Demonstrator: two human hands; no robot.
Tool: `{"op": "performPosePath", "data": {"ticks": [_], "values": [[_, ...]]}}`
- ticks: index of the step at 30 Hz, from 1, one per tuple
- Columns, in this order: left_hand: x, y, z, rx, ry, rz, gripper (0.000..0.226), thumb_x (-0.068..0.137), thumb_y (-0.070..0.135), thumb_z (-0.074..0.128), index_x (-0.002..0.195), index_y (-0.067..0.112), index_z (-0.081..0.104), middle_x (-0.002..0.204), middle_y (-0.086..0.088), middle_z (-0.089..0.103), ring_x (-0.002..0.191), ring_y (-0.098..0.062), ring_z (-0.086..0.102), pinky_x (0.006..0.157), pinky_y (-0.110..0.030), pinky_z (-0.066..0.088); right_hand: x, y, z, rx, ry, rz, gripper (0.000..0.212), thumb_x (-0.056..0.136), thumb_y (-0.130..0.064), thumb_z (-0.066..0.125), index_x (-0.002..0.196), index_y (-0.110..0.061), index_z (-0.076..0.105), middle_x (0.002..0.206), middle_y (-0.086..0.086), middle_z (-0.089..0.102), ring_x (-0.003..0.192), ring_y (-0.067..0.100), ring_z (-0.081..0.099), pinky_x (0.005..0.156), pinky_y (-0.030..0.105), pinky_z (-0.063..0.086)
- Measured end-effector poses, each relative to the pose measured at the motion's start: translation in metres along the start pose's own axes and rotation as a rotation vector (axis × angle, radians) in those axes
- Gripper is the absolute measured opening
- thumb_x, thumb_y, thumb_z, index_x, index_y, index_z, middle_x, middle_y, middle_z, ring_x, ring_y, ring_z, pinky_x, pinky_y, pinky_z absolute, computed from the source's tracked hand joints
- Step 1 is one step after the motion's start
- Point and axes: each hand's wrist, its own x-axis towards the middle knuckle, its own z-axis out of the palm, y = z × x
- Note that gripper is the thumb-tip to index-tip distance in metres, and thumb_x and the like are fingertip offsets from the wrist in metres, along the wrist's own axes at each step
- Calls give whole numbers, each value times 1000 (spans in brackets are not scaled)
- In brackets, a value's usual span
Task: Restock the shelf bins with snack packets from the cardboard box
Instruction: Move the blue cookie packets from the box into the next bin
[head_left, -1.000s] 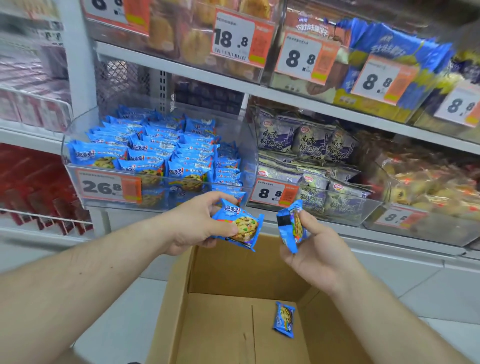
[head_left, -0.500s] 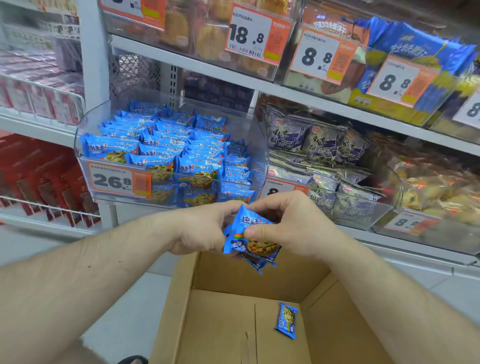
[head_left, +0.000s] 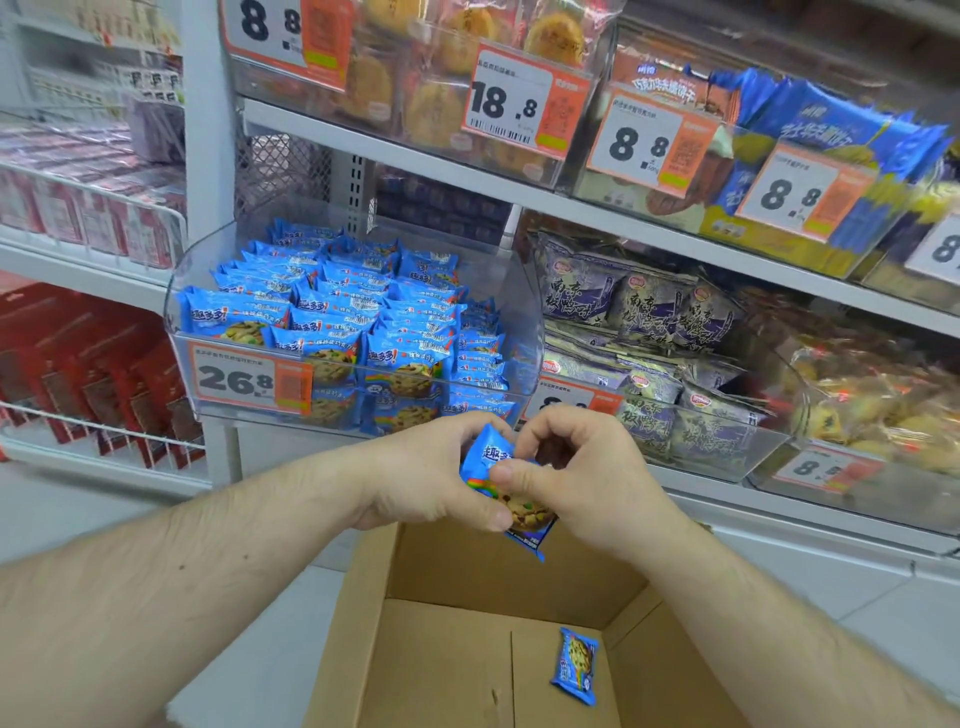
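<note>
Both hands now joined: left hand (head_left: 421, 480) and right hand (head_left: 576, 475) pinch stacked cookie packets (head_left: 511, 493). Light, crinkly, slippery; grip edges. Bin (head_left: 358, 405) at 11 o'clock.

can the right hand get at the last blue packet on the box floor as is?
Probably not yet: the right hand and left hand both pinch blue packets above the cardboard box. The open top leaves the loose packet unobstructed.
</note>
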Motion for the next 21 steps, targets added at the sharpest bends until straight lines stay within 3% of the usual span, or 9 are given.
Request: {"op": "performPosePath", "data": {"ticks": [2, 4, 7, 9, 12, 16, 19, 21], "values": [[0, 4, -3, 8, 22, 14, 48, 65, 0, 79, 103, 17, 56, 97, -5, 66, 90, -16, 64, 84, -39, 52, 4, 0, -6, 16, 47, -10, 24, 63, -39, 84, 75, -29, 67, 72, -14, 58, 65, 4, 50, 63, 24, 43], [-1, 8, -7, 17, 40, 26, 50, 67, -6, 78, 105, 19, 57, 96, -4, 68, 89, -17, 65, 84, -42, 52, 7, 1, -15, 31, 11, 12, 45, 56, -55, 77, 94, -35, 63, 94, -16, 63, 87, 8, 59, 78, 27, 49], [-2, 12, -8, 79, 84, 60, 54, 62, 3, 79, 105, 28, 58, 99, -3, 68, 87, -18, 65, 82, -41, 52, 10, -1, -25, -112, -196, 43, 80, 49, -61, 75, 120, -41, 46, 119, -14, 57, 112, 3, 56, 93, 16, 43], [-3, 15, -6, 137, 120, 119, 54, 62, 10, 80, 106, 32, 56, 110, -3, 65, 99, -24, 66, 93, -46, 52, 12, -4, -23, -209, -278, 22, 84, 51, -60, 75, 126, -40, 44, 120, -16, 59, 111, 2, 58, 98, 24, 46], [-1, 17, -5, 163, 140, 197, 53, 68, 7, 81, 106, 33, 54, 110, 4, 62, 103, -25, 64, 94, -47, 50, 21, -9, -22, -270, -313, -19, 71, 58, -55, 75, 123, -35, 54, 113, -14, 66, 104, 4, 63, 95, 37, 50], [2, 20, -15, 117, 172, 228, 66, 69, -1, 80, 111, 40, 49, 99, 20, 56, 93, -10, 64, 87, -38, 55, 33, -16, -29, -361, -323, -12, 84, 55, -56, 79, 131, -33, 53, 118, -17, 63, 110, -2, 58, 98, 32, 48], [5, 24, -23, 177, 234, 235, 79, 65, 13, 84, 118, 51, 40, 105, 24, 47, 95, 0, 59, 82, -22, 53, 42, -29, -32, -429, -309, -46, 64, 61, -44, 83, 120, -30, 61, 103, -16, 66, 93, -1, 61, 88, 31, 50], [7, 26, -29, 286, 350, 265, 78, 62, 24, 79, 123, 48, 35, 113, 18, 43, 95, -3, 57, 80, -24, 53, 51, -38, -37, -464, -230, -59, 52, 62, -38, 81, 111, -30, 65, 93, -13, 68, 85, 5, 63, 82, 34, 51]]}}
